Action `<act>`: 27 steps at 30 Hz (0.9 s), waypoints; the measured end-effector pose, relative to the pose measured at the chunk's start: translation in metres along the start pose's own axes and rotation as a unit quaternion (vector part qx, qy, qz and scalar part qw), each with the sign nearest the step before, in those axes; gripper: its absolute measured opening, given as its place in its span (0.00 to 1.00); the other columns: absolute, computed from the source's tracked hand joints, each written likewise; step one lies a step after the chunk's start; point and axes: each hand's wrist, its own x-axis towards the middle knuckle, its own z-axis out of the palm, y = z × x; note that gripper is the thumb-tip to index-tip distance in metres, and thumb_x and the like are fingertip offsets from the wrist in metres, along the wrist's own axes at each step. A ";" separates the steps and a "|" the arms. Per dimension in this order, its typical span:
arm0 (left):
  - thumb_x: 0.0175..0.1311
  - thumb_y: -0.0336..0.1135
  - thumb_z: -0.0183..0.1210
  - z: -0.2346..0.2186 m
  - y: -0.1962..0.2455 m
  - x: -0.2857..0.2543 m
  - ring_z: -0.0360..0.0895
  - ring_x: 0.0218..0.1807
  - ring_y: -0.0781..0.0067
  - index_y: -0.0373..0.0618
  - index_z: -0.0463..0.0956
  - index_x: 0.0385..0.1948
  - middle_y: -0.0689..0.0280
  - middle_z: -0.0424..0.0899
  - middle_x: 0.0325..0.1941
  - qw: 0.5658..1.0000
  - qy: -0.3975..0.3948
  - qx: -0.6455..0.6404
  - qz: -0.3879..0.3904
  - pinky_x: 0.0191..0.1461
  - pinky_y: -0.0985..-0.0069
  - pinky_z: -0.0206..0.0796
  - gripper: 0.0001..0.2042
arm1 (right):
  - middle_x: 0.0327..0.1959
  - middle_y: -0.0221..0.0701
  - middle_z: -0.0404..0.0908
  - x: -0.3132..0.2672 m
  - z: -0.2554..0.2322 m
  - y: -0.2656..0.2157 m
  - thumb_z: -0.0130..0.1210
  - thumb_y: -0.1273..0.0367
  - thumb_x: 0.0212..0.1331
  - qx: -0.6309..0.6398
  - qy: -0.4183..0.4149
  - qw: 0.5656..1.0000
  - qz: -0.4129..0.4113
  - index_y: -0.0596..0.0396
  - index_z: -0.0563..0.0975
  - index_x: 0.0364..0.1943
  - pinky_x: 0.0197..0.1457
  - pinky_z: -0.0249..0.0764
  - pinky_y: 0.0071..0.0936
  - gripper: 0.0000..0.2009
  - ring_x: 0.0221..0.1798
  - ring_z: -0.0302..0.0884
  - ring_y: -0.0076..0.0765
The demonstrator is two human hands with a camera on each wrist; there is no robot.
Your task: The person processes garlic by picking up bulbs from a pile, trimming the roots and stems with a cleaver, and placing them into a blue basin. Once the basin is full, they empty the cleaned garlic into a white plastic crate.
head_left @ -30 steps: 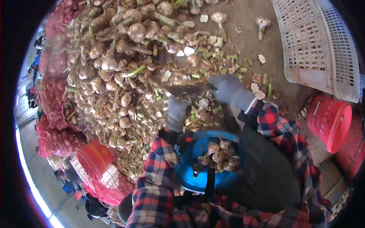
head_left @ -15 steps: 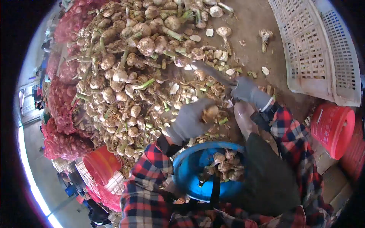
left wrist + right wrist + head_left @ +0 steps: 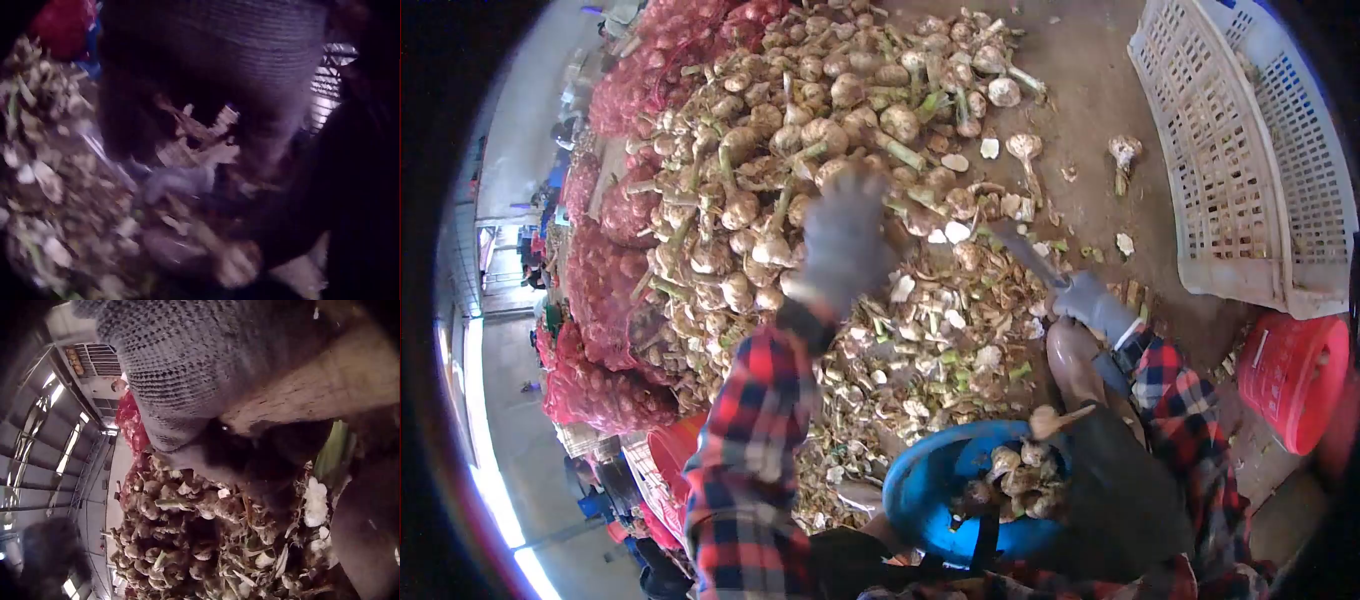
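Observation:
My gloved left hand (image 3: 847, 240) is stretched out over the heap of garlic (image 3: 740, 210), its fingers blurred among the bulbs; nothing shows in its grasp. In the left wrist view the grey glove (image 3: 212, 37) fills the top, dark and smeared. My gloved right hand (image 3: 1095, 305) grips a knife (image 3: 1030, 255), blade pointing up and left over the trimmings. Its wooden handle (image 3: 312, 381) shows in the right wrist view. A trimmed garlic bulb (image 3: 1048, 422) overlaps the rim of the blue basin (image 3: 905, 480), above several bulbs (image 3: 1020, 480) inside.
Cut stems and peelings (image 3: 940, 360) cover the floor between the hands and basin. White plastic crates (image 3: 1220, 150) stand at right, above a red bucket (image 3: 1293, 380). Red mesh sacks (image 3: 605, 290) line the left side. A shoe (image 3: 1072, 360) is beside the basin.
Both hands were together at the blade; then the left drew away with a bulb. Now that hand has moved up to the heap, and a bulb appears over the basin's rim.

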 end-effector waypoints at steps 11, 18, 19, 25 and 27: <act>0.46 0.39 0.53 0.082 -0.030 -0.048 0.68 0.46 0.67 0.43 0.63 0.45 0.62 0.71 0.43 0.392 -0.102 -0.898 -0.174 0.51 0.67 0.59 0.22 | 0.34 0.42 0.74 -0.033 -0.013 -0.032 0.47 0.59 0.40 -0.189 0.070 0.979 0.029 0.50 0.72 0.38 0.43 0.67 0.32 0.18 0.38 0.72 0.44; 0.55 0.39 0.45 0.103 0.062 -0.102 0.72 0.36 0.67 0.35 0.64 0.41 0.60 0.73 0.35 0.272 -0.195 -0.924 -0.183 0.44 0.72 0.63 0.17 | 0.31 0.39 0.75 -0.034 0.014 -0.078 0.46 0.62 0.40 -0.235 0.036 0.946 -0.221 0.45 0.73 0.37 0.40 0.68 0.34 0.16 0.35 0.73 0.43; 0.56 0.36 0.46 0.103 0.071 -0.100 0.73 0.34 0.70 0.33 0.66 0.39 0.61 0.75 0.34 0.323 -0.183 -0.900 -0.230 0.40 0.77 0.65 0.15 | 0.31 0.39 0.75 -0.033 0.017 -0.078 0.46 0.62 0.40 -0.236 0.033 0.947 -0.215 0.45 0.73 0.37 0.40 0.68 0.34 0.16 0.35 0.73 0.43; 0.49 0.30 0.56 0.096 0.071 -0.094 0.74 0.33 0.76 0.33 0.71 0.30 0.60 0.77 0.33 0.525 -0.137 -0.820 -0.182 0.37 0.83 0.65 0.10 | 0.31 0.39 0.75 -0.039 0.003 -0.080 0.46 0.62 0.41 -0.271 0.031 0.929 -0.251 0.46 0.73 0.38 0.42 0.67 0.34 0.16 0.37 0.72 0.42; 0.47 0.28 0.57 0.087 0.066 -0.094 0.74 0.32 0.75 0.33 0.71 0.31 0.60 0.77 0.32 0.565 -0.185 -0.781 -0.193 0.36 0.81 0.66 0.11 | 0.32 0.38 0.75 -0.021 -0.005 -0.054 0.47 0.62 0.42 -0.295 0.017 0.920 -0.256 0.46 0.73 0.38 0.42 0.67 0.34 0.16 0.37 0.72 0.43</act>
